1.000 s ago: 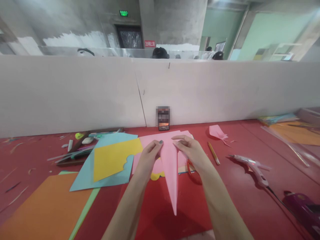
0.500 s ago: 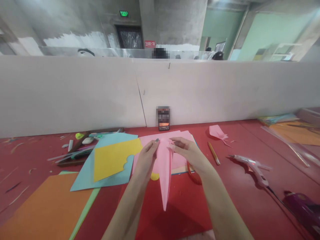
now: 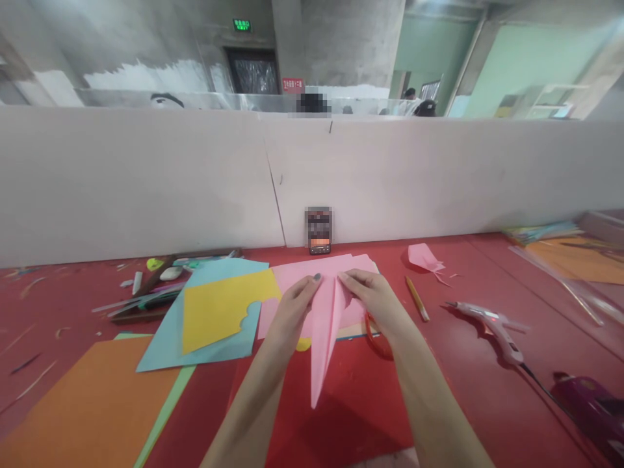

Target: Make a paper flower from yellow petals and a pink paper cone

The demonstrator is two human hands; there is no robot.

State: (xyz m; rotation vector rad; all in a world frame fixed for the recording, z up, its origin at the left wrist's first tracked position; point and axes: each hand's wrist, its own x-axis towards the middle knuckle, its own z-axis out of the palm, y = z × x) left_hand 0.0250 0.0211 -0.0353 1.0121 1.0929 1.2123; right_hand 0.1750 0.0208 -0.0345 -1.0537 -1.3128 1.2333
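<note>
Left hand (image 3: 292, 305): thumb and fingers pinching the upper left edge of the folded pink paper; thumbnail dark. Right hand (image 3: 373, 296): thumb and fingers gripping the upper right edge of the same piece.

Folded pink paper (image 3: 322, 344): one, long and tapering, creased lengthwise; held directly in front of the phone, narrow tip toward the person.

Pink sheets (image 3: 312, 263): overlapping, flat, between phone and hands. Yellow scrap (image 3: 303, 344): rounded edge, in front of the phone, partly covered. Red loop (image 3: 373, 338): in front and right of the phone, partly behind the right hand.

Yellow sheet (image 3: 214, 312): scalloped cut edge, left of the phone, on a light blue sheet (image 3: 160, 354). Orange sheet (image 3: 92, 396): farther left and nearer the person than the phone, over a green sheet (image 3: 166, 409).

Right of the phone: pink cut piece (image 3: 423, 257); yellow-brown pencil-like stick (image 3: 416, 299); corded glue gun (image 3: 492, 325), red light showing, no brand legible.

Phone (image 3: 320, 227): upright against the white partition (image 3: 170, 182), screen pixelated, text unreadable.

Beyond and above the phone: green sign (image 3: 242, 25), to the left, reading "EXIT" beneath characters too small to make out; red sign (image 3: 292, 85), slightly left, white characters blurred.
</note>
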